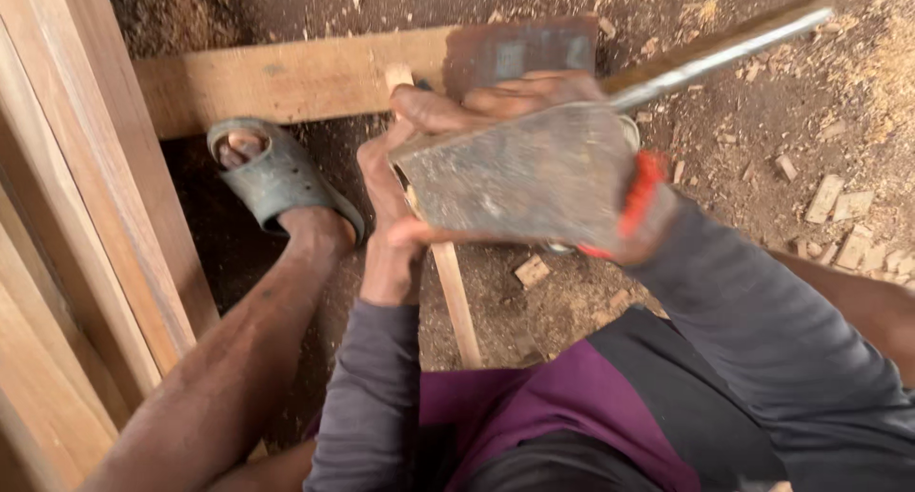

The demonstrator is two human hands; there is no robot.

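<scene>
My right hand (477, 101) grips a hatchet by its head. The wide grey blade (524, 177) covers most of the hand, and the metal handle (724, 49) points up to the right. A red band sits at that wrist. My left hand (386, 254) is just left of the blade and holds a thin wooden strip (456, 301). The strip runs from my lap up to a wooden plank (286, 77), and its top end shows above my fingers. The blade's edge lies close against the strip; whether they touch is hidden.
My foot in a grey sandal (272, 173) rests by the plank on the dirt floor. A dark rectangular block (519, 53) lies on the plank behind the hatchet. Long boards (76, 215) lean at the left. Small wood offcuts (839, 201) and chips litter the right.
</scene>
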